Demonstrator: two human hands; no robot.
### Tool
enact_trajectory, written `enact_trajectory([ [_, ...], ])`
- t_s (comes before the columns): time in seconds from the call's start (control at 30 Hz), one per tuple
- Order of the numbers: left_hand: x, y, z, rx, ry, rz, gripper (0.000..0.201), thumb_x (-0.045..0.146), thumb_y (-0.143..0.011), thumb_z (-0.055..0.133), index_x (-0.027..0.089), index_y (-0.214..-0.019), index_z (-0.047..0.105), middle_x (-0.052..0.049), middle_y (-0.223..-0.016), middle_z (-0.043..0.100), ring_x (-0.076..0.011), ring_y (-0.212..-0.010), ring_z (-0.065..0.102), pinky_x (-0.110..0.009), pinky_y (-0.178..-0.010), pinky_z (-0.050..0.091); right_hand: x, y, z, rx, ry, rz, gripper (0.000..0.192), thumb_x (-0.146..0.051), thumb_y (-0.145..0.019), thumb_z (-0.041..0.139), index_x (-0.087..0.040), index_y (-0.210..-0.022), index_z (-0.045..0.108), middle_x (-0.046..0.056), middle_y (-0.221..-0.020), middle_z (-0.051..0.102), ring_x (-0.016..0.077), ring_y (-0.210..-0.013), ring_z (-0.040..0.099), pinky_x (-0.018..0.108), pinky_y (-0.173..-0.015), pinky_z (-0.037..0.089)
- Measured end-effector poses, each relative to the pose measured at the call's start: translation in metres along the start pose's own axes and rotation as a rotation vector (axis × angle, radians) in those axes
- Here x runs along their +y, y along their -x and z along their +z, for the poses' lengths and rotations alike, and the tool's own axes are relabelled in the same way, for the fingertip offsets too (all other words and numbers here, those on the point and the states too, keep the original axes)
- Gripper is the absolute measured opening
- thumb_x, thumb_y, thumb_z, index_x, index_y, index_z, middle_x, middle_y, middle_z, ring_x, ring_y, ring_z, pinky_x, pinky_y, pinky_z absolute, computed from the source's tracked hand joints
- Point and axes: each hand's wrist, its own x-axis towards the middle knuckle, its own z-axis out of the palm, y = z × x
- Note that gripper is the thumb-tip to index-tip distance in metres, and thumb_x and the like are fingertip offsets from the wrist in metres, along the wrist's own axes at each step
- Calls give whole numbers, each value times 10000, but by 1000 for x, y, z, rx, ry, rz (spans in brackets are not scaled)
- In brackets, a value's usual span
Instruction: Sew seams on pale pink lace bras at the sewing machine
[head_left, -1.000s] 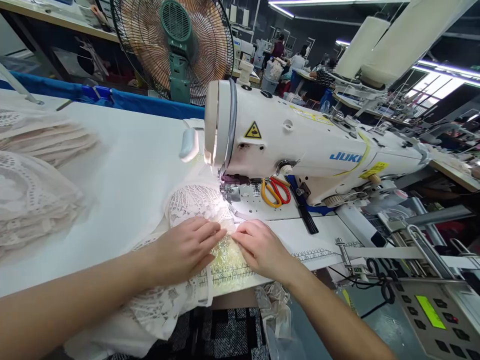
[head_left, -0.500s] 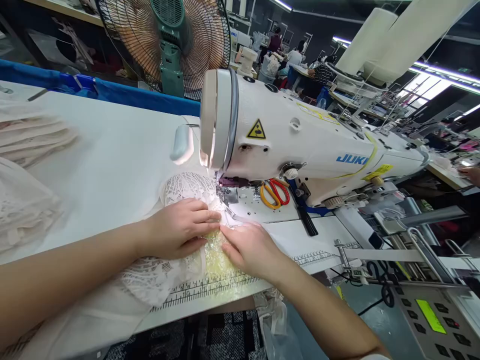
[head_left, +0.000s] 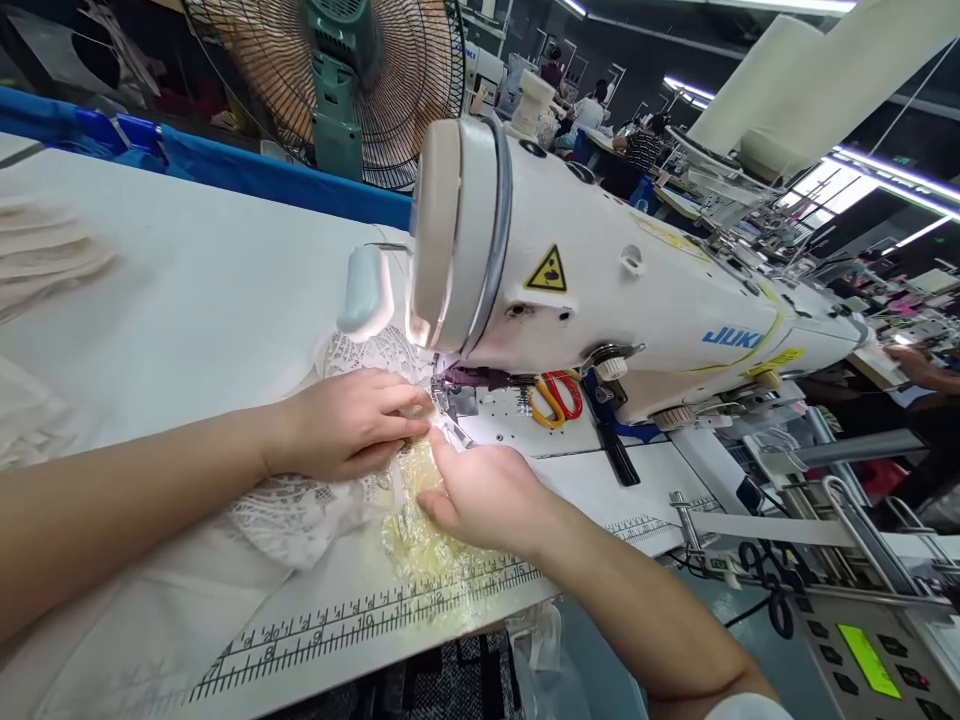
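My left hand (head_left: 349,422) lies palm down on a white lace piece (head_left: 300,515), its fingertips right beside the presser foot (head_left: 448,398) of a white JUKI sewing machine (head_left: 600,290). My right hand (head_left: 484,495) rests just in front of the foot, fingers pressing the lace edge and a yellowish worn patch (head_left: 420,535) of the table. The lace runs under the foot and bunches beneath my left wrist. Neither hand lifts anything.
Yellow and red scissors (head_left: 551,398) lie on the machine bed behind the needle. A printed ruler (head_left: 360,615) runs along the table's front edge. Folded lace stacks (head_left: 45,260) sit far left, a green fan (head_left: 337,80) behind, a control panel (head_left: 870,650) at lower right. People work in the background.
Both hands slid forward with the lace, closer to the presser foot. The view moved nearer the machine, and more of the ruler shows in front.
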Motion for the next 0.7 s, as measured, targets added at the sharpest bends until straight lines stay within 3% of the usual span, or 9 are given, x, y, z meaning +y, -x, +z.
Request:
enact_trajectory([
  [0.33,-23,-7,-6,-2,-53,-1,364,225,-862,414,211,-1077,708,-121,-961,728,-254,-895,630,-375,-767,522,-4,-8,5,-1,24,30,710,-412,-935,367,9,-1485,209,119,-742,713,292,-684,676,384,-546,492],
  [0.57,-36,-5,-5,-61,-87,-112,373,248,-843,419,240,-1070,715,-84,-1091,715,-235,-936,635,-301,-629,516,-7,-9,8,-15,44,35,716,-405,-941,370,22,-1485,186,114,-700,704,276,-639,658,380,-547,492],
  [0.7,-33,-3,-13,34,-108,-166,303,288,-850,452,239,-951,734,-95,-1030,722,-238,-886,645,-310,-628,510,-5,-7,11,24,23,35,707,-408,-941,373,7,-1486,196,126,-739,714,280,-690,667,377,-586,493],
])
